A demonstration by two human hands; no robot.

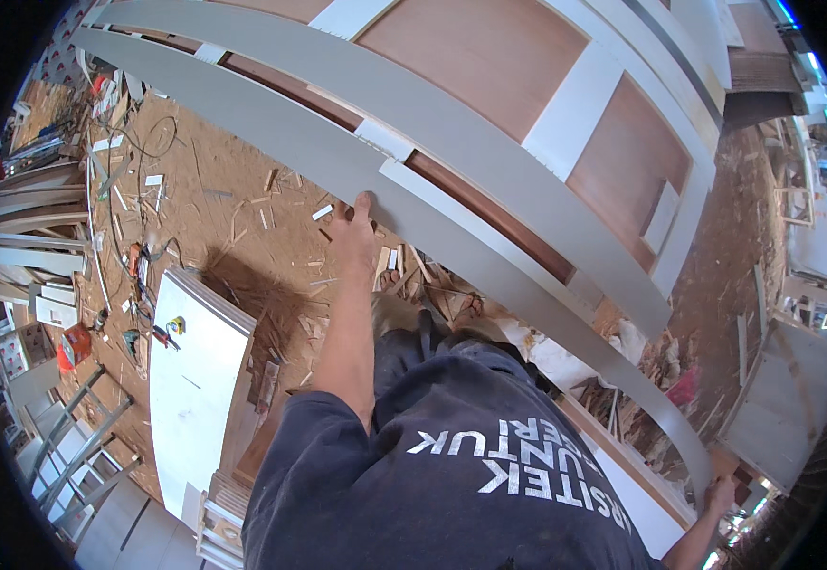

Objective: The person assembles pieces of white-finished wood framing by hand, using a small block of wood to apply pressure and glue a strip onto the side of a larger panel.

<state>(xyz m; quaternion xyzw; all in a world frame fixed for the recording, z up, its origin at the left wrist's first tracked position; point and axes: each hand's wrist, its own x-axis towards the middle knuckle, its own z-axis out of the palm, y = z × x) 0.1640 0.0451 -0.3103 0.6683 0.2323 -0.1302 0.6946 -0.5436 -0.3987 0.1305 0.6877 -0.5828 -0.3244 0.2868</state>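
A long, narrow grey board (518,271) stretches across in front of me, from the far left to the near right. My left hand (354,228) grips its near edge around the middle, with the thumb on the upper face and the fingers curled beneath. At the board's near right end, my right hand (717,496) is closed on it; most of those fingers are hidden or small. Just beyond lies a large framed panel (475,57) with reddish-brown plywood fields, white strips and a grey edge board (489,142). A narrow gap shows brown wood between the two grey boards.
To my left stands a white-topped workbench (190,380) with a yellow tape measure (178,325). Wood scraps litter the brown floor (233,152). Cables, power tools and an orange box (73,347) lie farther left, near stacked boards (38,214). A grey cabinet (784,399) is at right.
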